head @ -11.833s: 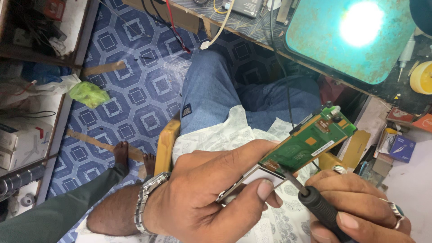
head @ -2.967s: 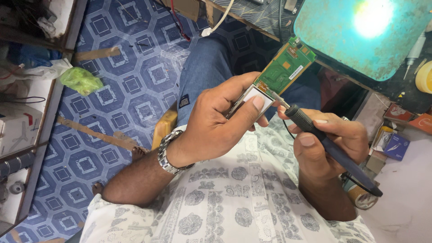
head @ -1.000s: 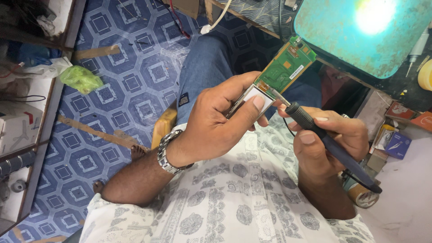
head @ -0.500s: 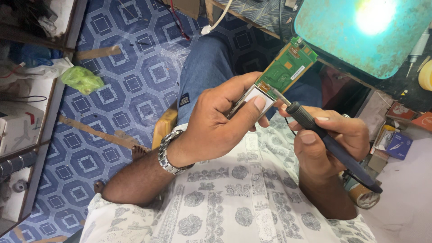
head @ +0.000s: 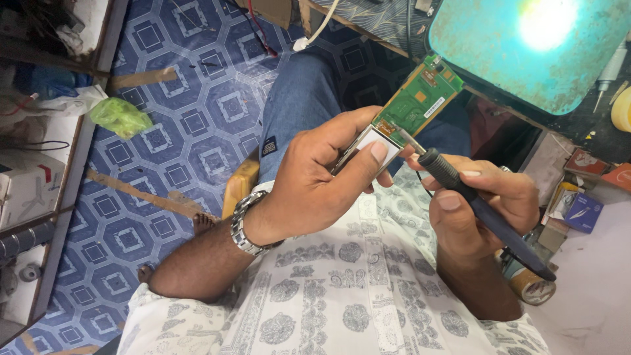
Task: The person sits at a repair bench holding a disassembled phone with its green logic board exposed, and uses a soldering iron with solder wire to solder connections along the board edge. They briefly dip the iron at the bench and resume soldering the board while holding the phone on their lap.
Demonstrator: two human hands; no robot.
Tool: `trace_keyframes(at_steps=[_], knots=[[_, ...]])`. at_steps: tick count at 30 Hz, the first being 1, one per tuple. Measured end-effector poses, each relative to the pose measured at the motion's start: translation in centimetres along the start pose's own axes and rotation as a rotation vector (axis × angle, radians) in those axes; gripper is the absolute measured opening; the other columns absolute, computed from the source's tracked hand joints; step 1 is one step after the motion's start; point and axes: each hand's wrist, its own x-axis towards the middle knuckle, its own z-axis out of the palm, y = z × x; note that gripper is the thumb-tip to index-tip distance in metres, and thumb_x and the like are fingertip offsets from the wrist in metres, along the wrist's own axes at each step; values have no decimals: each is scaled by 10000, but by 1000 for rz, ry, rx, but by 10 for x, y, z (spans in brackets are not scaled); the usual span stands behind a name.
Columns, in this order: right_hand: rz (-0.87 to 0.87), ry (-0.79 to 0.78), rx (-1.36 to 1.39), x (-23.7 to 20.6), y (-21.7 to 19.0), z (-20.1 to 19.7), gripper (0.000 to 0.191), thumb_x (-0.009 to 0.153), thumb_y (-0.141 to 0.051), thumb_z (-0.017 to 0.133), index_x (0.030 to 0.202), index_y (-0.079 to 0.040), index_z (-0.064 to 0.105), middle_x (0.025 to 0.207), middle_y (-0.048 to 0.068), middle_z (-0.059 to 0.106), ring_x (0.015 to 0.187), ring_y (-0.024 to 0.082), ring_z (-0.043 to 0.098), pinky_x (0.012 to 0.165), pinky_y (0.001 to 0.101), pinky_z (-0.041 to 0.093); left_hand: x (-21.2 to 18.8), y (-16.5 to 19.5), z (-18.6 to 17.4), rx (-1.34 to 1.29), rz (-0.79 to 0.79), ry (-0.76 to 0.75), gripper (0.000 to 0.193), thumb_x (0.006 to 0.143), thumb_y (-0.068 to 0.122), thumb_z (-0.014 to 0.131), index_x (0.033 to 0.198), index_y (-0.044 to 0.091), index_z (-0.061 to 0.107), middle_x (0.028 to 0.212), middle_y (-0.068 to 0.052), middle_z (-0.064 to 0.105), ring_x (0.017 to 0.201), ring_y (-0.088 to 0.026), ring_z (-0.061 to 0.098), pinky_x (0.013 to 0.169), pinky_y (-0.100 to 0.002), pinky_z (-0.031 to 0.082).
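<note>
My left hand [head: 322, 181], with a metal watch on its wrist, grips a green circuit board [head: 417, 98] by its lower end, thumb pressed on a white metal part of it. The board tilts up toward the top right. My right hand [head: 480, 207] holds a black soldering iron [head: 483, 217] like a pen, and its thin metal tip touches the board's lower edge just beside my left thumb. The iron's handle runs down to the right past my wrist.
A turquoise work surface [head: 526, 52] with a bright light glare lies top right. Small boxes [head: 582, 210] and a tape roll [head: 529, 286] sit at the right. A blue patterned floor, a green bag [head: 121, 117] and shelves lie at the left.
Almost nothing has changed in the last second; both hands keep their grip and the iron's tip stays at the board. Since 11.8 s ago the view has pulled back and the board sits higher.
</note>
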Motion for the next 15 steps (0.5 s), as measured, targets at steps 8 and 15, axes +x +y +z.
trace_keyframes(at_steps=[8, 15], knots=[[-14, -94, 45, 8, -5, 1, 309, 1009, -188, 678, 1229, -28, 531, 1073, 256, 683, 932, 330, 740, 889, 504, 654, -2, -1, 0, -11, -7, 15, 341, 1159, 113, 539, 1469, -30, 549, 1157, -70, 750, 872, -63, 712, 729, -198, 591], [-7, -94, 101, 6, -5, -5, 283, 1011, -100, 647, 1262, -18, 542, 1036, 254, 673, 961, 310, 729, 887, 539, 655, -6, 1, 1, 8, 16, 11, 311, 1168, 110, 542, 1439, -43, 546, 1161, -82, 747, 904, -67, 723, 780, -209, 619]])
